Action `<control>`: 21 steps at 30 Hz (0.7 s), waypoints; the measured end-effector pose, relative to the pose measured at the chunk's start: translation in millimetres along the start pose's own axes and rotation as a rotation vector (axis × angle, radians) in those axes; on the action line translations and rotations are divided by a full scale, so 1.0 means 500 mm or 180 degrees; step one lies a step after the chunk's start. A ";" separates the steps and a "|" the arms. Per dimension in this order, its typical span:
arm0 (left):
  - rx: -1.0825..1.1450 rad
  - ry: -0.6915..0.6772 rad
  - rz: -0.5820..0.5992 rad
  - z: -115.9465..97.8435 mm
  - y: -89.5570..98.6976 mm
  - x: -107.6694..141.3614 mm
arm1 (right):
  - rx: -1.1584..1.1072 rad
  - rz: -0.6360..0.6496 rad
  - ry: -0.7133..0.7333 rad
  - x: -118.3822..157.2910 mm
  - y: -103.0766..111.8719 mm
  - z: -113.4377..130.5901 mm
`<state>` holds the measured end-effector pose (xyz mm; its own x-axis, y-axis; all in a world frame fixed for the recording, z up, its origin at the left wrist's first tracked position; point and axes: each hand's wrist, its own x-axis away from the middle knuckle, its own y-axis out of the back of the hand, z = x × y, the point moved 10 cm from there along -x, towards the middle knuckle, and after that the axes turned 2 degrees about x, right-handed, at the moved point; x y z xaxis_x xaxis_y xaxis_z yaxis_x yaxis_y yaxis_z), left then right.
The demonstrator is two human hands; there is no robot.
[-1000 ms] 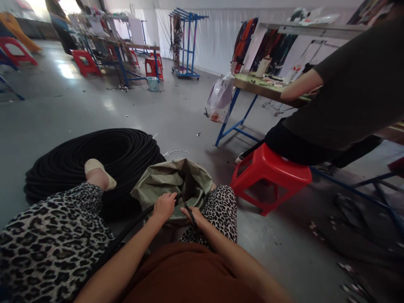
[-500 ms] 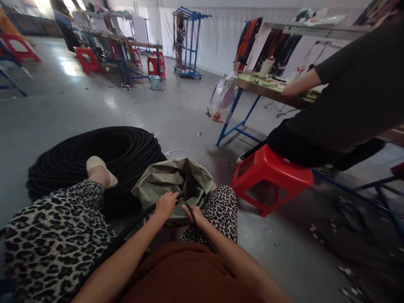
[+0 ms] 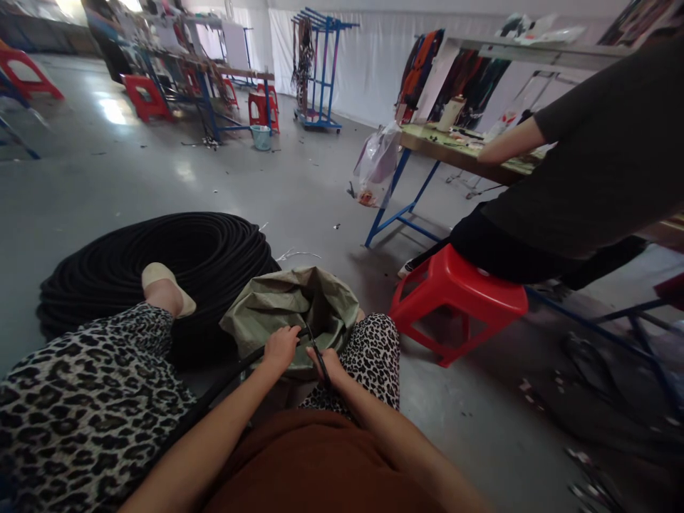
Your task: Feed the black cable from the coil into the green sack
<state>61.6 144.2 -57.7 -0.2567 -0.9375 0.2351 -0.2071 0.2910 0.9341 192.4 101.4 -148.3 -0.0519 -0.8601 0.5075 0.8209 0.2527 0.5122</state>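
My left hand [image 3: 281, 347] is closed around a thick black cord [image 3: 229, 374], which runs back under my left forearm. A short end of the cord sticks out past my fingers. In my right hand [image 3: 332, 363] is a pair of dark-handled scissors [image 3: 320, 360], fingers wrapped on the handles. Its blades point up and left and meet the cord's end, as far as I can see; whether they are parted is too small to tell. Both hands are over the near rim of an open olive-green sack [image 3: 251, 306] between my legs.
A big coil of black cord [image 3: 80, 263] lies on the floor at left, my left foot against it. To the right, a person [image 3: 603, 157] sits on a red stool [image 3: 459, 292] at a workbench [image 3: 427, 141]. A plastic bag [image 3: 377, 164] hangs from the bench's end.
The view has shifted very slightly. Both hands keep nearly the same place and grip over the sack, with the scissors still at the cord's end.
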 end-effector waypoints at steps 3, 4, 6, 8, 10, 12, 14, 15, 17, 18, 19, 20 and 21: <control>-0.0031 0.0058 0.0071 0.004 -0.009 -0.004 | 0.0006 -0.0003 -0.0054 0.002 0.001 0.002; -0.0034 0.0067 0.0090 0.004 -0.011 -0.005 | 0.0016 -0.0002 -0.0083 0.003 0.002 0.002; -0.0038 0.0083 0.0131 0.007 -0.017 -0.007 | 0.0040 0.0010 -0.0140 0.005 0.003 0.003; -0.0037 0.0114 0.0179 0.010 -0.023 -0.009 | 0.0075 0.0030 -0.0196 0.006 0.002 0.001; -0.0033 0.0129 0.0206 0.013 -0.026 -0.009 | 0.0121 0.0031 -0.0214 0.005 0.001 -0.002; -0.0029 0.0107 0.0209 0.014 -0.028 -0.010 | 0.0150 0.0013 -0.0191 0.001 0.000 -0.005; -0.0037 0.0075 0.0202 0.014 -0.028 -0.010 | 0.0153 0.0001 -0.0156 -0.003 -0.002 -0.007; -0.0048 0.0065 0.0201 0.015 -0.028 -0.010 | 0.0152 -0.0002 -0.0152 -0.005 -0.002 -0.008; -0.0081 0.0069 0.0199 0.017 -0.026 -0.011 | 0.0149 -0.0007 -0.0147 -0.006 -0.002 -0.007; -0.0100 0.0079 0.0191 0.019 -0.024 -0.012 | 0.0150 -0.0011 -0.0143 -0.006 0.000 -0.005; -0.0118 0.0093 0.0178 0.020 -0.021 -0.013 | 0.0151 -0.0019 -0.0141 -0.006 0.001 -0.002; -0.0132 0.0106 0.0152 0.021 -0.017 -0.013 | 0.0157 -0.0022 -0.0146 -0.005 0.003 -0.001; -0.0137 0.0114 0.0124 0.022 -0.012 -0.014 | 0.0166 -0.0025 -0.0153 -0.004 0.004 0.001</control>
<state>54.4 150.9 -68.0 -0.2296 -0.9321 0.2802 -0.1565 0.3195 0.9346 193.9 103.6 -147.9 -0.0863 -0.8402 0.5354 0.7897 0.2700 0.5510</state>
